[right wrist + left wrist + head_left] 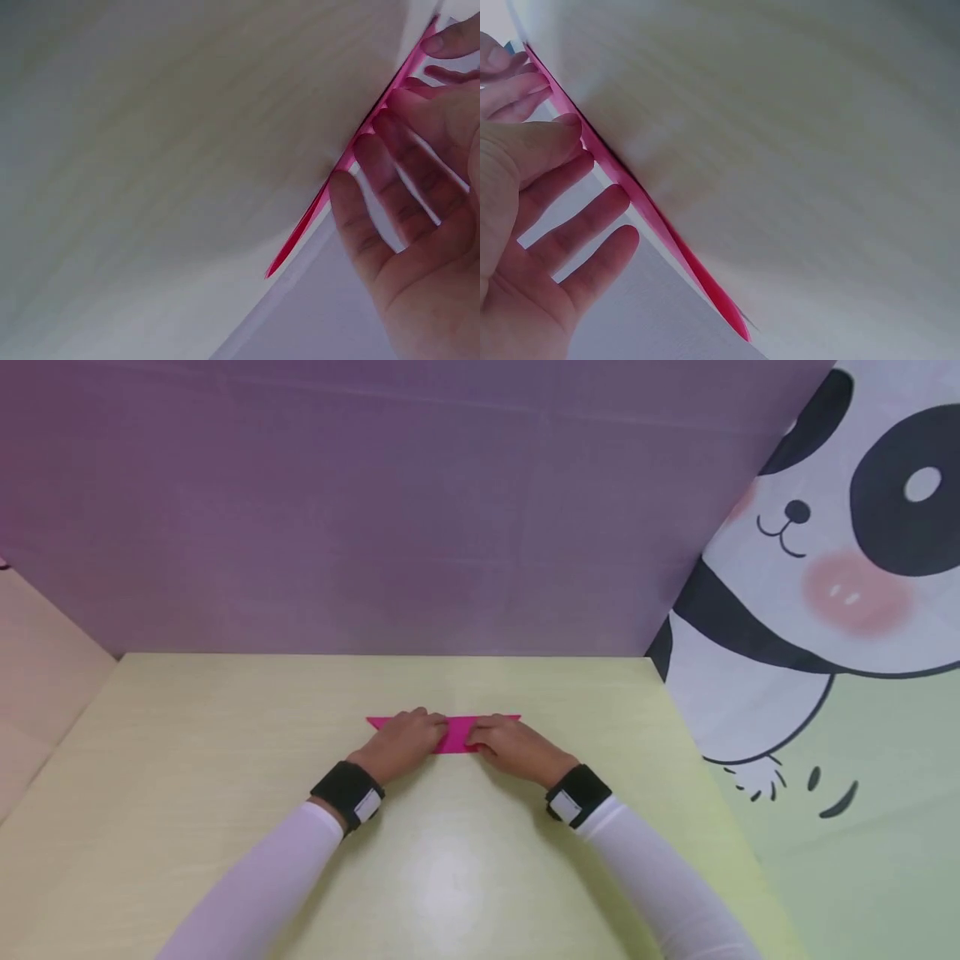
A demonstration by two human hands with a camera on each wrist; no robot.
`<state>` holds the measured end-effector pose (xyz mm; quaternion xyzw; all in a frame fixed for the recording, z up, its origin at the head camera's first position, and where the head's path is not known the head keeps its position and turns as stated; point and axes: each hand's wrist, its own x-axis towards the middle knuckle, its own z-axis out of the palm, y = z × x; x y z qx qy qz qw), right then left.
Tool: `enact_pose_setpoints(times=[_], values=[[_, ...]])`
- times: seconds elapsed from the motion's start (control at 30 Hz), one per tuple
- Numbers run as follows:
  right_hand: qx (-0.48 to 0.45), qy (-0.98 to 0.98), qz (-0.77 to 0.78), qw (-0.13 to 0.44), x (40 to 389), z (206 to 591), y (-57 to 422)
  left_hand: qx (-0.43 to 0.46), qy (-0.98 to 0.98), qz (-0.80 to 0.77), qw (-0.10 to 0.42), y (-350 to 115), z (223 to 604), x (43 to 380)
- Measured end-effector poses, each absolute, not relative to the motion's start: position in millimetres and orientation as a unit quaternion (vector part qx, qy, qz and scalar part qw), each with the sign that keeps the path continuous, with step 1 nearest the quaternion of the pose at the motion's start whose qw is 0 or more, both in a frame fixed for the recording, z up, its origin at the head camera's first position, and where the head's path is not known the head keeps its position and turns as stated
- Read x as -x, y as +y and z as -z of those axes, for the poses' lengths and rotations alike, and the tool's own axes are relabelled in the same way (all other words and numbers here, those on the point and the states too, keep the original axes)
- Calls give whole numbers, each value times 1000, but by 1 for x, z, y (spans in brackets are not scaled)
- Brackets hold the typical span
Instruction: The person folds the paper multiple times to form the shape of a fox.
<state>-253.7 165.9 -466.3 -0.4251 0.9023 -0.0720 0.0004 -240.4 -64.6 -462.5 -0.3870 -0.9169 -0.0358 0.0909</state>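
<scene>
Bright pink paper (pixel 456 735) lies flat near the far side of the pale table (pixel 225 793), midway between the person's two hands, and from where I stand it looks like a fold being pressed down. The left hand (pixel 405 742) rests on its left part, the fingers fairly straight and a little spread, tips touching the sheet. The right hand (pixel 521 747) mirrors it on the other part, its fingers loosely spread and their tips on the sheet too. I cannot tell whether either thumb has slipped under the near edge.

To do this well, I would line up the edges before bearing down, holding the middle steady with one hand while the fingertips of the other smooth firmly along the crease out to each end. Even pressure matters, as a thin sheet like this could skew if one hand pushes harder. The ends deserve most care: in both wrist views the layers part slightly there, so a last firm stroke over each would probably help.

As for its looks, it is a narrow, layered strip, its far edge running nearly straight and its ends tapering to points that stick out beyond the hands. Inside the gaping ends the pink seems deeper. The middle, showing between the hands, looks smooth and plain.
</scene>
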Motion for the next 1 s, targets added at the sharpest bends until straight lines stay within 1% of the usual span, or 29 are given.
enact_pose_setpoints(times=[0.17, 0.27, 0.4, 0.47, 0.53, 0.63, 0.73, 0.87, 1.0], values=[[402, 907, 121, 28, 253, 466, 170, 385, -918, 50, 84, -63, 464, 243], [337, 922, 185, 44, 253, 464, 176, 380, -920, 55, 80, -62, 466, 245], [212, 952, 222, 5, 257, 460, 185, 380, -919, 62, 84, -63, 465, 246], [157, 969, 192, -8, 259, 459, 188, 380, -919, 61, 86, -63, 464, 247], [124, 980, 157, -4, 261, 459, 188, 380, -919, 61, 84, -64, 464, 247], [104, 988, 116, 11, 264, 460, 187, 377, -921, 63, 77, -65, 464, 246], [94, 989, 109, 16, 265, 462, 185, 373, -922, 70, 72, -66, 464, 246], [77, 988, 134, 14, 267, 464, 182, 367, -924, 87, 64, -66, 466, 245], [91, 980, 179, -3, 266, 462, 180, 365, -924, 93, 59, -66, 467, 244]])
